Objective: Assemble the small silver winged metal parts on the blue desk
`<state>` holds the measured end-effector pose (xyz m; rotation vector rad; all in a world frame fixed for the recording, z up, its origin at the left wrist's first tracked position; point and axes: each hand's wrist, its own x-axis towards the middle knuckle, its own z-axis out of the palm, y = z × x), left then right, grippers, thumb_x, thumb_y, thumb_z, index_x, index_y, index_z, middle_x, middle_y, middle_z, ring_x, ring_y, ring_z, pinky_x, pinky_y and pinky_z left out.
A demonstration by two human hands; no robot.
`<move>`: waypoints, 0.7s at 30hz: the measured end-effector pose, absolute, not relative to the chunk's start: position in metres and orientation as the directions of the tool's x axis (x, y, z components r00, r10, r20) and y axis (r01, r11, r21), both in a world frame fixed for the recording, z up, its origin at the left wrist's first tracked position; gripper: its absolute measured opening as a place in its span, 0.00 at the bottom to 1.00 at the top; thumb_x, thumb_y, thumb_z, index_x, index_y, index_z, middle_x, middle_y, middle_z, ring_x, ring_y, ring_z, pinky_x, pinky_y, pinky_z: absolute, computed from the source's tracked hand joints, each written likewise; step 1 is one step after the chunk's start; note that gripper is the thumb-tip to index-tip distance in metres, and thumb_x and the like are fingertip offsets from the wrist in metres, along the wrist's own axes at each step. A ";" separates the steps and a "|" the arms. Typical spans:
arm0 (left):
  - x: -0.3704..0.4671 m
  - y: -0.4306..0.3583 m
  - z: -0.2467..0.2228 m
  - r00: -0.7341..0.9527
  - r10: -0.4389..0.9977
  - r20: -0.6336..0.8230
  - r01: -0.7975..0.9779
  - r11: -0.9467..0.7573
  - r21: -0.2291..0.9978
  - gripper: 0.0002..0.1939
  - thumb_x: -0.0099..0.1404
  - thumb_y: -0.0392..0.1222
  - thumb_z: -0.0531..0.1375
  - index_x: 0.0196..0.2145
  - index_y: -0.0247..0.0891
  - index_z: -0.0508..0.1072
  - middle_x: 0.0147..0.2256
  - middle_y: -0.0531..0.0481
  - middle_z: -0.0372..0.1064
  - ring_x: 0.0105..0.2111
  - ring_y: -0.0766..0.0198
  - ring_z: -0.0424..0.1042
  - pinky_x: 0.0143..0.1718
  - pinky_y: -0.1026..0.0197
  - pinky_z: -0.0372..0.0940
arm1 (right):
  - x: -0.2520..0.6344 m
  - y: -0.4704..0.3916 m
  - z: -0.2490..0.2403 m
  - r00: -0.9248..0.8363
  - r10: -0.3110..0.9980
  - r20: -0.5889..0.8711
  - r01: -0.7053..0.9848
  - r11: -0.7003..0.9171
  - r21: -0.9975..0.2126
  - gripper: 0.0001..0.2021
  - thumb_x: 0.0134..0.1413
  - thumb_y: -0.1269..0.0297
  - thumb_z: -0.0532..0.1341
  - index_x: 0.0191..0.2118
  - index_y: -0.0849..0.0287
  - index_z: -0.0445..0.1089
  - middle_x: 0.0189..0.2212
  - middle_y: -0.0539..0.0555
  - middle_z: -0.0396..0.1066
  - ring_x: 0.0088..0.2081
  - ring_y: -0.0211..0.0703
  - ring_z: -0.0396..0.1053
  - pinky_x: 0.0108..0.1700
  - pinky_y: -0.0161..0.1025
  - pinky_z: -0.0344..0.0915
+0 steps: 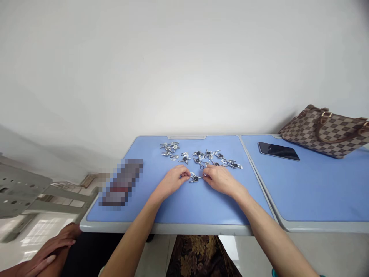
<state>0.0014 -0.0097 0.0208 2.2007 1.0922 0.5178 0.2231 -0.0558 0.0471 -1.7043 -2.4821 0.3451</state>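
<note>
On the blue desk (178,207), a small metal piece with a black round centre (196,179) lies between my hands. My left hand (175,177) is closed at its left end, fingertips pinched on a silver part. My right hand (217,177) pinches the piece's right end. Just beyond my hands lie several similar pieces with black round centres (198,161), some partly hidden behind my right hand. Farther back and to the left sits a small group of silver metal parts (170,146) without black centres.
A pixelated dark object (122,184) lies at the desk's left. On the adjoining desk to the right are a black phone (279,151) and a checkered handbag (325,130). Another person's hands (59,244) rest below the desk's left corner. A grey chair (21,186) stands at far left.
</note>
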 end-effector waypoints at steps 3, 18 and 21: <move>0.001 -0.010 0.022 0.586 0.807 0.073 0.568 -0.473 0.674 0.07 0.62 0.33 0.56 0.31 0.39 0.73 0.34 0.51 0.71 0.34 0.62 0.70 0.37 0.60 0.65 | 0.224 -0.056 0.047 -0.377 0.925 -0.047 0.902 0.355 -0.244 0.05 0.61 0.69 0.58 0.36 0.57 0.72 0.37 0.54 0.75 0.35 0.44 0.72 0.34 0.36 0.54; 0.001 -0.008 0.020 0.586 0.807 0.074 0.596 -0.490 0.636 0.07 0.65 0.36 0.55 0.32 0.40 0.73 0.33 0.51 0.71 0.35 0.61 0.71 0.36 0.60 0.65 | 0.226 -0.062 0.050 -0.464 0.879 -0.112 0.844 0.400 -0.358 0.03 0.58 0.65 0.62 0.34 0.56 0.73 0.28 0.51 0.74 0.31 0.43 0.71 0.31 0.36 0.52; 0.000 -0.008 0.020 0.591 0.803 0.070 0.595 -0.493 0.635 0.07 0.65 0.36 0.55 0.32 0.40 0.73 0.34 0.51 0.72 0.35 0.61 0.71 0.36 0.60 0.64 | 0.230 -0.057 0.051 -0.402 0.915 -0.039 0.849 0.356 -0.391 0.05 0.61 0.67 0.59 0.36 0.55 0.73 0.31 0.51 0.75 0.33 0.42 0.70 0.33 0.36 0.54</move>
